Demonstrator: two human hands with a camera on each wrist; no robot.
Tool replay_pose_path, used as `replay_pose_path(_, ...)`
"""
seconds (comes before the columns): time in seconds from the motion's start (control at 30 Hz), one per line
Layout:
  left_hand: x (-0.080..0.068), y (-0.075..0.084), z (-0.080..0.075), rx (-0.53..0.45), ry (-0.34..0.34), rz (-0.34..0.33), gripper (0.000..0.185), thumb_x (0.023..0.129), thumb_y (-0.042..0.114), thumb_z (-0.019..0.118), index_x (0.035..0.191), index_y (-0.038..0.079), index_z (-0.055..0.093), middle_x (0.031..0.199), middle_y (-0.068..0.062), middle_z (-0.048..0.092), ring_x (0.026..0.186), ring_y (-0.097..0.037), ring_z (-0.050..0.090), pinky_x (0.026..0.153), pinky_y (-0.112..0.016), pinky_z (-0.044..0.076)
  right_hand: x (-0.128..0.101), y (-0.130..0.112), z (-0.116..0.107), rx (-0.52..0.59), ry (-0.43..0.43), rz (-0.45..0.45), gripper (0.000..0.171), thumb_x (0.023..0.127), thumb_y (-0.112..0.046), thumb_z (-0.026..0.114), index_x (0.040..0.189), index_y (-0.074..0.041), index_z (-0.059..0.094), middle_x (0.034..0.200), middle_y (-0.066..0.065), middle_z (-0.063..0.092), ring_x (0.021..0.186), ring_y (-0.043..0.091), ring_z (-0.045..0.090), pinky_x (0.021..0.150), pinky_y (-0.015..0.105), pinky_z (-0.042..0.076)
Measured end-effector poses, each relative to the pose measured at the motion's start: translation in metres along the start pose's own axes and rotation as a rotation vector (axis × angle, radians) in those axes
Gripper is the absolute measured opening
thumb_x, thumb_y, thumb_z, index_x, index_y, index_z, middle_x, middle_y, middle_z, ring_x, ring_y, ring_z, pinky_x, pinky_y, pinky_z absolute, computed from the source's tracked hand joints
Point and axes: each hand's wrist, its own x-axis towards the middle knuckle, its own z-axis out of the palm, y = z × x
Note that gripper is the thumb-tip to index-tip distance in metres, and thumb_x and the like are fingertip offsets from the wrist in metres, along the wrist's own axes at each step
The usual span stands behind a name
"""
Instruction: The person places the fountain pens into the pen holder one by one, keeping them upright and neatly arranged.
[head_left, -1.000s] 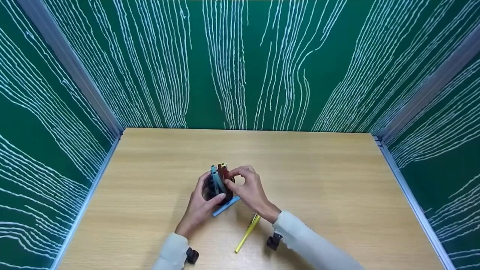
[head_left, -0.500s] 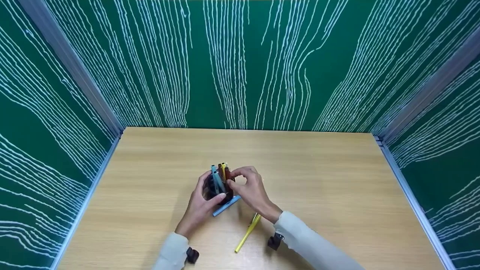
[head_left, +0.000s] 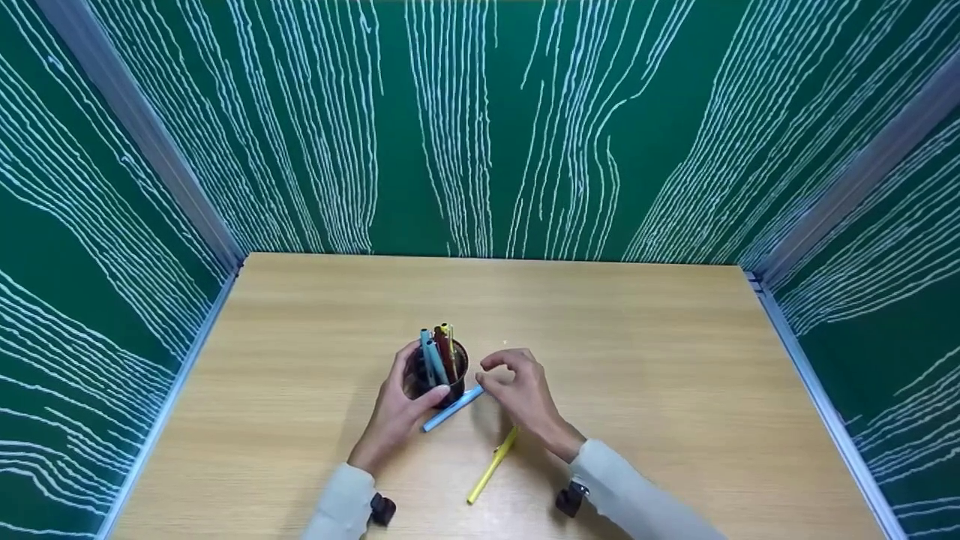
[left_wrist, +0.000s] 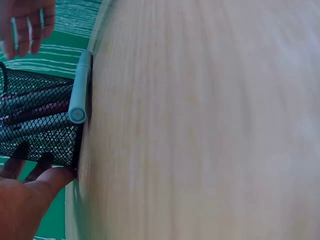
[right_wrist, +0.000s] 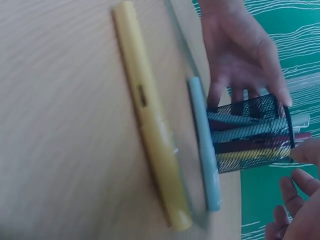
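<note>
- The left hand (head_left: 394,416) wraps its grip round the black mesh pen cup (head_left: 441,375): thumb on the near side, fingers curled against the far wall, as the right wrist view shows (right_wrist: 240,55)
- The pen cup stands upright on the worktop (head_left: 637,360), a little left of the middle, with its base against the wood
- Inside the cup stand several pens (head_left: 439,349), blue, brown and yellow, their tops rising above the rim; through the mesh in the left wrist view they show as dark and pale bars (left_wrist: 35,117)
- The right hand (head_left: 525,397) hovers just right of the cup with fingers loosely curled and nothing held, its grip slack and clear of the rim
- A light blue pen (head_left: 452,409) lies flat on the worktop touching the foot of the cup, between the two hands; in the left wrist view its end cap (left_wrist: 78,114) sits against the mesh wall
- A yellow pen (head_left: 491,466) lies on the worktop nearer the person, just beside the blue one and roughly parallel to it in the right wrist view (right_wrist: 150,120), apart from both hands
- Green panels with white wavy lines (head_left: 480,127) wall the worktop on three sides
</note>
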Motion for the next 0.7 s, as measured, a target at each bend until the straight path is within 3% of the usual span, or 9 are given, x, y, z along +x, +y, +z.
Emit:
replay_pose_path(0.23, 0.000, 0.000, 0.001, -0.005, 0.003, -0.007, 0.084, 0.096, 0.015, 0.086, 0.166, 0.021, 0.039, 0.163, -0.016, 0.051, 0.152, -0.035, 0.049, 0.125, -0.050, 0.040, -0.012, 0.013, -0.005, 0.002, -0.013, 0.041, 0.014, 0.091, -0.007, 0.086, 0.104, -0.005, 0.082, 0.103, -0.001, 0.078, 0.112, 0.026, 0.063, 0.104, 0.052, 0.049)
replay_pose_path(0.47, 0.000, -0.001, 0.000, -0.031, -0.002, -0.010, 0.083, 0.097, 0.014, 0.085, 0.166, 0.016, 0.038, 0.162, -0.019, 0.050, 0.152, -0.036, 0.047, 0.126, -0.050, 0.039, -0.021, 0.028, 0.000, -0.053, -0.022, 0.059, 0.012, 0.091, -0.009, 0.087, 0.102, -0.007, 0.082, 0.101, -0.003, 0.076, 0.109, 0.024, 0.062, 0.100, 0.043, 0.049)
replay_pose_path(0.7, 0.000, 0.000, 0.000, -0.009, 0.001, -0.024, 0.085, 0.095, 0.017, 0.087, 0.165, 0.023, 0.040, 0.161, -0.017, 0.052, 0.150, -0.035, 0.050, 0.124, -0.049, 0.042, -0.022, 0.037, 0.005, -0.101, -0.044, 0.062, 0.010, 0.091, -0.010, 0.087, 0.100, -0.009, 0.082, 0.098, 0.002, 0.074, 0.103, 0.023, 0.059, 0.091, 0.036, 0.049)
